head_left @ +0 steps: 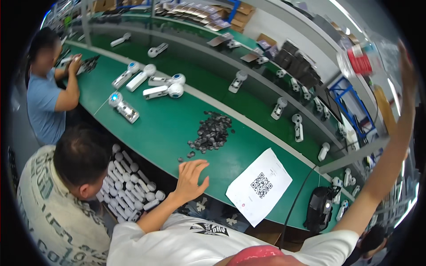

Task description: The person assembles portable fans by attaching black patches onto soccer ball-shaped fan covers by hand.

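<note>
My left hand [191,181] hovers at the near edge of the green table, holding nothing, its fingers apart and slightly bent. Just beyond it lies a heap of small black round parts [213,131], with a few loose ones close to my fingertips. My right arm stretches far up to the right. At the picture's rim my right hand [406,68] is raised near a clear plastic container [372,57] with a red thing [358,60] in it. The right fingers are too blurred to tell whether they grip anything. A white sheet with a square code [259,188] lies right of my left hand.
Several white devices with round heads [124,107] lie on the table [168,128] and along the belt [257,104] behind it. A crate of white devices [128,186] stands lower left, beside a seated person [66,195]. Another person [49,97] works far left. A black device [318,208] and cable [295,199] are right.
</note>
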Demonstrator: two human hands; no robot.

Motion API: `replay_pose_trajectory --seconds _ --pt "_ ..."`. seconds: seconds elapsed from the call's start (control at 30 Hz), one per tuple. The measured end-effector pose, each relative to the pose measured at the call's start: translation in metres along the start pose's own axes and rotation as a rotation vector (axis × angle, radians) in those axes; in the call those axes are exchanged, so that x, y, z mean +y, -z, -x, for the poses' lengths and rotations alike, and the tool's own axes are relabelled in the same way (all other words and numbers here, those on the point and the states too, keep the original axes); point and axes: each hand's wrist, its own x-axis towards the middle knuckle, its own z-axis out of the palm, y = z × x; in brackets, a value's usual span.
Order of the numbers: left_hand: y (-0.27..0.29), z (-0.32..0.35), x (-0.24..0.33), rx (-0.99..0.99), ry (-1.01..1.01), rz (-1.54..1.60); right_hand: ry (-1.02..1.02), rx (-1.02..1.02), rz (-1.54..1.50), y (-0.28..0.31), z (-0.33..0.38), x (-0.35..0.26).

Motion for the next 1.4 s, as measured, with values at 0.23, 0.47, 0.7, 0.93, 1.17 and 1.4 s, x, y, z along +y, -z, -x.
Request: replay_pose_trajectory --seconds 0.23,0.47,0.7,0.93,1.17,1.4 --pt "0.000 0.042 -0.009 0.025 0.115 -0.006 -0.046 -0.380 0.230 -0.083 0.092 0.054" --pt "0.009 0.074 -0.001 0.195 0.233 -0.087 0.029 -0.596 -0.135 -0.060 0.272 -0.093" --pt "0.006 0.069 -0.005 0.088 0.094 -0.080 -0.047 -0.819 -0.375 -0.001 0.396 -0.148" --pt "0.013 0.103 -0.005 0.100 0.148 -0.087 -0.153 -0.734 -0.430 0.032 0.405 -0.142" --pt "0.032 0.178 -0.041 -0.225 0.369 -0.110 -0.821 -0.788 -0.588 0.143 0.513 -0.180" --pt "0.041 0.347 -0.095 -0.492 0.978 -0.052 -1.159 -0.986 -0.770 0.136 0.616 -0.251"
